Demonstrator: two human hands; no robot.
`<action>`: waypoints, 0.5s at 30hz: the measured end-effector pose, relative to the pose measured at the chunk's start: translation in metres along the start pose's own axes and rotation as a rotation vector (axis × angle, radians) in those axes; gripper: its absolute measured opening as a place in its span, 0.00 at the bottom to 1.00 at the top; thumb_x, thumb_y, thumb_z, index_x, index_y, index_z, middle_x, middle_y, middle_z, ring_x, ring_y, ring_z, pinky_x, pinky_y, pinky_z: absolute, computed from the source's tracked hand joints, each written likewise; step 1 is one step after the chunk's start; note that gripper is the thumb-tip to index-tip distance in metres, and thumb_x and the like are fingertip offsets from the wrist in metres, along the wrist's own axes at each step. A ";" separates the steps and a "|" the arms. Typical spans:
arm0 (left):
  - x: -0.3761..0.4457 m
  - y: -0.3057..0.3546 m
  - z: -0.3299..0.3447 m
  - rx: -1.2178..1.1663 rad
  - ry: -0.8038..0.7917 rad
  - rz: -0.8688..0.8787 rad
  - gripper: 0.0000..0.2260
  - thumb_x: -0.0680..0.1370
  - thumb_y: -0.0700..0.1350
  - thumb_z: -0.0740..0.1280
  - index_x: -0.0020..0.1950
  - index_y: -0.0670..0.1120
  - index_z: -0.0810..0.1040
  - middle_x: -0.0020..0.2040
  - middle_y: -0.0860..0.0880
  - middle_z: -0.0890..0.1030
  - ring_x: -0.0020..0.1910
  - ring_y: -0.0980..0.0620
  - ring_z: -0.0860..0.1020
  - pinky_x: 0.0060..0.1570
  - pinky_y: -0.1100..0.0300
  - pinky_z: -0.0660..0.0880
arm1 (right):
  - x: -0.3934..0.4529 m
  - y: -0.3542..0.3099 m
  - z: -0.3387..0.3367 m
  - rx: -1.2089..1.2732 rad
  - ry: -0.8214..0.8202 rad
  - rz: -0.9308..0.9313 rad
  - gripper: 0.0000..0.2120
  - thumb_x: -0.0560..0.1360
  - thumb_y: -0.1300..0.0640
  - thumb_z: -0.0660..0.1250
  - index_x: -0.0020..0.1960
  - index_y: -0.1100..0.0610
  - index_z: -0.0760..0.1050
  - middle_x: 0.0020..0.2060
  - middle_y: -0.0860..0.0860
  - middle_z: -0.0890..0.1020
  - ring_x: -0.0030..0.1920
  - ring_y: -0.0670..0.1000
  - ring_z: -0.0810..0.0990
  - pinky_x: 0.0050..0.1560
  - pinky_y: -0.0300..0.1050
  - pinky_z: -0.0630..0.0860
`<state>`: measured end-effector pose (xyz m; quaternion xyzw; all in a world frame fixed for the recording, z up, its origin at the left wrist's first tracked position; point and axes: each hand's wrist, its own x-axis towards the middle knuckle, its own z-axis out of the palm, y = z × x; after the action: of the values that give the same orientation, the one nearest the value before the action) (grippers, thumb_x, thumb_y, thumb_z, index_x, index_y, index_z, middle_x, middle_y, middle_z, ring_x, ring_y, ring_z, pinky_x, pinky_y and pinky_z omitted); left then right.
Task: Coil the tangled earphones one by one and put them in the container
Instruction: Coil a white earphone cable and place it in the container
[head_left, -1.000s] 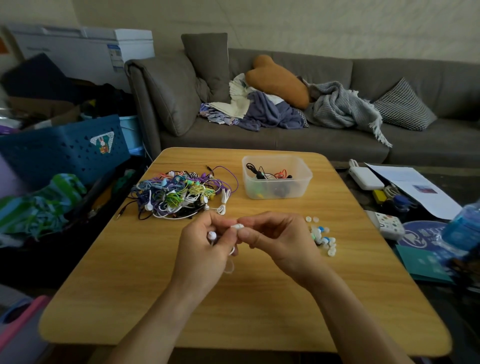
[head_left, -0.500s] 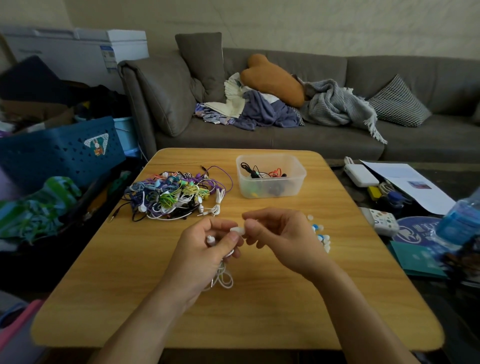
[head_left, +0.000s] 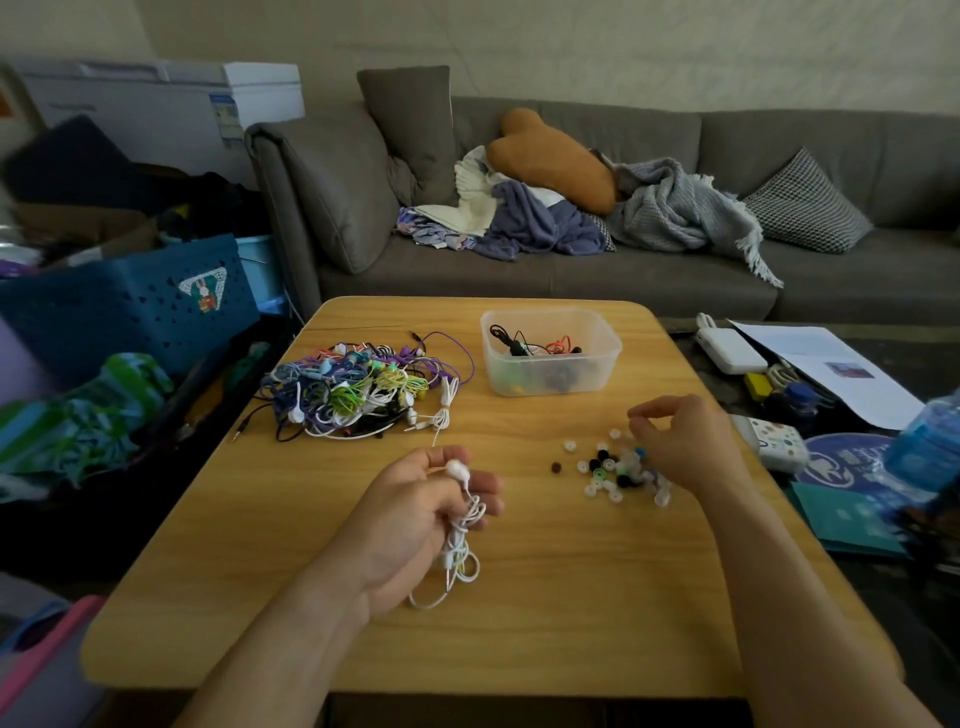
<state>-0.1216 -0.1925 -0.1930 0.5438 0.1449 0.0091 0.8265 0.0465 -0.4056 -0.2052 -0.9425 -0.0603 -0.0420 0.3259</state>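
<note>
Your right hand (head_left: 680, 447) has left the white earphones (head_left: 460, 525), fingers pinched over the ear tips (head_left: 615, 470), perhaps dropping one, while your left hand (head_left: 421, 525) grips the coil.

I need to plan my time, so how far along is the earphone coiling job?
Early days. Done: a few earphones, black and orange among them, lie in the clear container. In hand: the left hand grips white earphones, loosely bunched. The right hand hovers over loose ear tips, fingertips pinched. Left: the big tangled pile on the table, most of the work.
</note>
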 end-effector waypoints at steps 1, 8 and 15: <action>0.000 0.000 -0.001 -0.002 0.002 -0.007 0.19 0.72 0.22 0.51 0.57 0.37 0.69 0.43 0.36 0.81 0.39 0.44 0.80 0.37 0.57 0.75 | 0.000 0.000 0.001 -0.029 -0.034 0.008 0.08 0.78 0.54 0.67 0.52 0.53 0.83 0.42 0.58 0.85 0.48 0.57 0.80 0.53 0.47 0.72; 0.000 0.000 0.001 -0.023 0.010 -0.011 0.23 0.72 0.20 0.49 0.61 0.36 0.69 0.47 0.35 0.79 0.43 0.41 0.80 0.44 0.52 0.76 | 0.006 -0.004 0.015 -0.060 -0.070 0.042 0.06 0.76 0.53 0.68 0.49 0.50 0.83 0.44 0.54 0.78 0.67 0.60 0.64 0.54 0.46 0.64; -0.002 -0.001 0.000 0.062 0.002 0.061 0.21 0.74 0.21 0.50 0.60 0.38 0.70 0.50 0.36 0.78 0.43 0.43 0.81 0.43 0.55 0.78 | 0.002 -0.012 0.012 0.162 0.142 -0.058 0.05 0.80 0.55 0.66 0.52 0.53 0.80 0.40 0.44 0.78 0.55 0.52 0.77 0.45 0.40 0.73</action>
<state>-0.1236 -0.1931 -0.1930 0.5733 0.1294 0.0306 0.8085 0.0470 -0.3888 -0.2074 -0.9056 -0.0674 -0.1131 0.4031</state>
